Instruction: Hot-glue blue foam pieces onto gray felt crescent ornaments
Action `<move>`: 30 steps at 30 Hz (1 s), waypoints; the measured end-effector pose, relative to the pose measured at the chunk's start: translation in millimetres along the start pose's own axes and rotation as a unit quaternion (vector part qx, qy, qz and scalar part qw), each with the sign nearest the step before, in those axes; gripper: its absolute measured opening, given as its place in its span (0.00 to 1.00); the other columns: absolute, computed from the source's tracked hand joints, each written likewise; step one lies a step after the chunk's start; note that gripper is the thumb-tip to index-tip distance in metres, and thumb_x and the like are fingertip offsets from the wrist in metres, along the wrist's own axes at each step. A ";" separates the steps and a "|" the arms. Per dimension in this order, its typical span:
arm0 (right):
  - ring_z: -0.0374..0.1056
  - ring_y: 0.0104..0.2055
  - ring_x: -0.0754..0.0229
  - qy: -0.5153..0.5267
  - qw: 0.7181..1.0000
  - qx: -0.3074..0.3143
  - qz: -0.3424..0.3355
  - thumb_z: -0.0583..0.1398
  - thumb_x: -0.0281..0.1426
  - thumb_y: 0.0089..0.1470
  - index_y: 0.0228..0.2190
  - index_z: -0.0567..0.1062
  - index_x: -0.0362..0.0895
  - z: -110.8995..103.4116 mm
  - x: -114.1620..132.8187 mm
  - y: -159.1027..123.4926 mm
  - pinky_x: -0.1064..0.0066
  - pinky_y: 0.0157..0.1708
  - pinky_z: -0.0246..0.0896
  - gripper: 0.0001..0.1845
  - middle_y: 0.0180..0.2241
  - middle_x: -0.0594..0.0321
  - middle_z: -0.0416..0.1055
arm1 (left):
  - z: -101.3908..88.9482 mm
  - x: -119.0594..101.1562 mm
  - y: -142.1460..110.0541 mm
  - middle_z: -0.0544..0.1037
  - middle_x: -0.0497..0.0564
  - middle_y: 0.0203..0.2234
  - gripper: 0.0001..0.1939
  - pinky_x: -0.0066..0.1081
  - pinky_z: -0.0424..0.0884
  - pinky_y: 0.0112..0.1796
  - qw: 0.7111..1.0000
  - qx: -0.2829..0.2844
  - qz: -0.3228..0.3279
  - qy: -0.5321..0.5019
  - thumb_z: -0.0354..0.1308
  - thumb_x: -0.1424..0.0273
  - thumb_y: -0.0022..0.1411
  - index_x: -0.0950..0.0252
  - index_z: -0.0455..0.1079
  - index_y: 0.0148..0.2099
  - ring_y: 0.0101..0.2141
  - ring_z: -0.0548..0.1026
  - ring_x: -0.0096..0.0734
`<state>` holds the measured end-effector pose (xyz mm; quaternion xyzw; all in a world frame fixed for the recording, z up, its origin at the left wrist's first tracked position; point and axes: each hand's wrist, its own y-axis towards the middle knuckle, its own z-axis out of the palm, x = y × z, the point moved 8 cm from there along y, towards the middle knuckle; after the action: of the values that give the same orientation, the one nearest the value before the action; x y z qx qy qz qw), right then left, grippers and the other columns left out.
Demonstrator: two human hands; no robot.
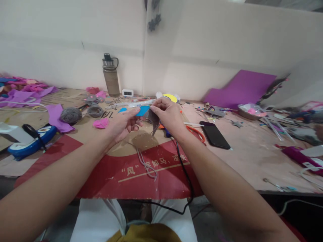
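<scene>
My left hand (126, 125) pinches a small bright blue piece (143, 111), felt-like, between thumb and fingers above the table. Close beside it, my right hand (168, 112) has thumb and fingertips pressed together on a dark grey piece of what looks like felt (153, 121), which hangs down to a point. The blue and grey pieces meet or overlap between the hands; I cannot tell whether they are joined. Grey yarn strands (145, 161) lie below on the red printed cardboard (106, 178). Orange-handled scissors (198, 132) lie just right of my right wrist, partly hidden.
A black phone (215, 135) lies to the right. Behind stand a bottle (111, 77) and a small clock (128, 93). Left are grey yarn balls (71, 115), a blue power strip (34, 141) and felt scraps (25, 87). A black cable (185, 168) crosses the front edge.
</scene>
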<state>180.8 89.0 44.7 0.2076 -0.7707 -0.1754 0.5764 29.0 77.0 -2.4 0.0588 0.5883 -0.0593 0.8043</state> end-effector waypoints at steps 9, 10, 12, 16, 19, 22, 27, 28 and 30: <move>0.60 0.25 0.66 0.017 0.999 -0.038 0.025 0.59 0.30 0.51 0.25 0.68 0.45 -3.9 -1.7 -1.9 0.71 0.26 0.54 0.05 0.22 0.68 0.66 | 11.4 0.4 -6.7 0.81 0.57 0.36 0.12 0.22 0.69 0.23 0.998 0.050 0.035 -0.031 0.65 0.67 0.52 0.68 0.75 0.38 0.32 0.80 0.33; 0.61 0.25 0.66 0.020 0.998 -0.044 0.027 0.59 0.30 0.51 0.25 0.68 0.45 -4.5 -2.1 -2.3 0.71 0.26 0.54 0.05 0.23 0.68 0.66 | 11.2 1.1 -6.6 0.81 0.57 0.35 0.09 0.22 0.70 0.23 0.998 0.040 0.032 -0.030 0.66 0.70 0.51 0.68 0.75 0.36 0.32 0.81 0.34; 0.61 0.25 0.66 0.019 0.998 -0.054 0.031 0.59 0.31 0.51 0.25 0.68 0.45 -4.8 -2.8 -3.4 0.71 0.27 0.56 0.05 0.23 0.68 0.66 | 9.9 2.9 -6.1 0.80 0.55 0.33 0.06 0.22 0.71 0.25 0.999 0.006 0.029 -0.032 0.66 0.74 0.51 0.68 0.73 0.32 0.32 0.81 0.34; 0.61 0.25 0.66 0.015 0.997 -0.064 0.028 0.60 0.32 0.51 0.24 0.67 0.46 -2.6 -0.3 -6.2 0.70 0.28 0.57 0.06 0.23 0.68 0.67 | 8.7 4.9 -5.7 0.80 0.53 0.29 0.04 0.24 0.76 0.30 0.996 -0.051 0.039 -0.055 0.65 0.76 0.53 0.69 0.72 0.31 0.31 0.81 0.31; 0.61 0.26 0.66 0.040 0.997 -0.061 0.020 0.60 0.31 0.50 0.24 0.68 0.45 -0.4 2.9 -7.5 0.70 0.29 0.58 0.06 0.23 0.68 0.66 | 6.2 4.4 -5.6 0.80 0.53 0.29 0.04 0.24 0.77 0.32 0.993 -0.070 0.049 -0.077 0.63 0.77 0.56 0.69 0.71 0.31 0.29 0.81 0.29; 0.60 0.26 0.66 0.084 0.995 -0.040 0.034 0.60 0.32 0.50 0.24 0.68 0.45 3.8 0.5 -7.6 0.71 0.29 0.57 0.06 0.24 0.68 0.66 | 2.9 3.2 -5.8 0.80 0.52 0.28 0.05 0.25 0.78 0.33 0.993 -0.076 0.050 -0.076 0.62 0.77 0.56 0.68 0.69 0.29 0.30 0.81 0.29; 0.60 0.27 0.66 0.115 0.992 -0.028 0.052 0.60 0.34 0.50 0.25 0.68 0.45 5.6 -5.5 -7.1 0.72 0.27 0.56 0.07 0.23 0.68 0.64 | 6.7 -3.7 -10.1 0.79 0.53 0.28 0.06 0.30 0.78 0.38 0.993 -0.049 0.080 -0.069 0.64 0.75 0.52 0.67 0.68 0.28 0.33 0.82 0.36; 0.60 0.27 0.66 0.116 0.992 -0.031 0.049 0.60 0.34 0.50 0.25 0.68 0.45 4.9 -5.7 -7.0 0.72 0.27 0.56 0.07 0.23 0.68 0.64 | 8.5 -5.0 -11.2 0.79 0.52 0.27 0.07 0.31 0.78 0.39 0.993 -0.041 0.088 -0.069 0.65 0.75 0.50 0.67 0.68 0.28 0.34 0.82 0.37; 0.60 0.27 0.66 0.116 0.992 -0.034 0.046 0.60 0.34 0.50 0.24 0.67 0.45 4.2 -6.0 -6.9 0.72 0.27 0.56 0.08 0.23 0.68 0.64 | 11.4 -6.1 -12.4 0.79 0.51 0.27 0.08 0.31 0.77 0.41 0.993 -0.029 0.095 -0.067 0.66 0.75 0.48 0.67 0.69 0.29 0.35 0.82 0.37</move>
<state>179.0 86.4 35.1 0.1711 -0.7008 -0.1492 0.6763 35.8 63.1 6.5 0.0869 0.5259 0.0303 0.8455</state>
